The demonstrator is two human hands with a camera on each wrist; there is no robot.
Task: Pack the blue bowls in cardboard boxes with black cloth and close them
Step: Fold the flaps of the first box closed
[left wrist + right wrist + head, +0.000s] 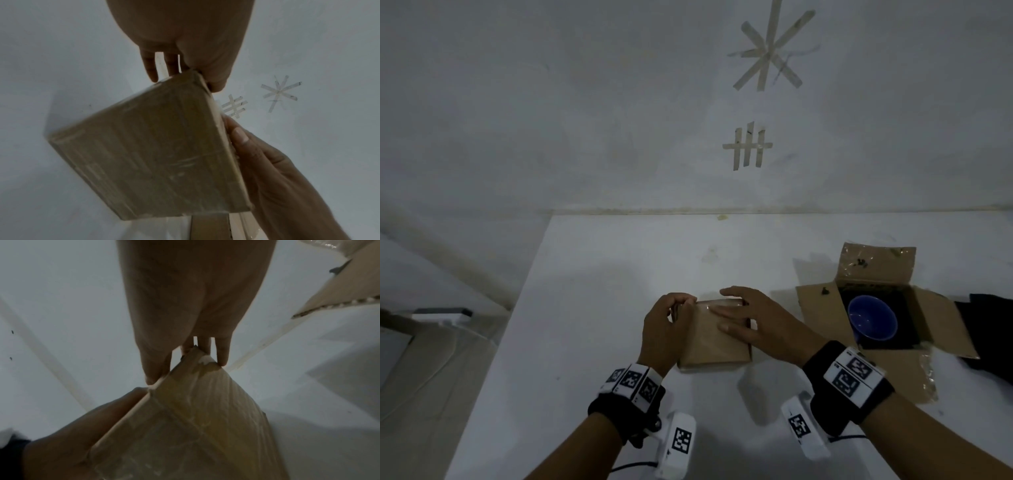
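A small closed cardboard box (pixel 714 342) lies at the middle of the white table (pixel 602 291). My left hand (pixel 678 308) grips its far left corner with curled fingers; in the left wrist view the fingers (pixel 152 68) and thumb pinch that corner of the box (pixel 154 154). My right hand (pixel 736 317) lies flat on the top, fingers straight and reaching the far edge, as the right wrist view shows on the box (pixel 195 426). To the right stands an open cardboard box (pixel 815 308) lined with black cloth (pixel 904 329), a blue bowl (pixel 873 322) inside.
More black cloth (pixel 989 329) lies at the table's right edge beside the open box. A wall with tape marks (pixel 748 145) rises behind the table. Left of the table stands a lower beige surface (pixel 421 359). An open flap (pixel 349 288) is near my right hand.
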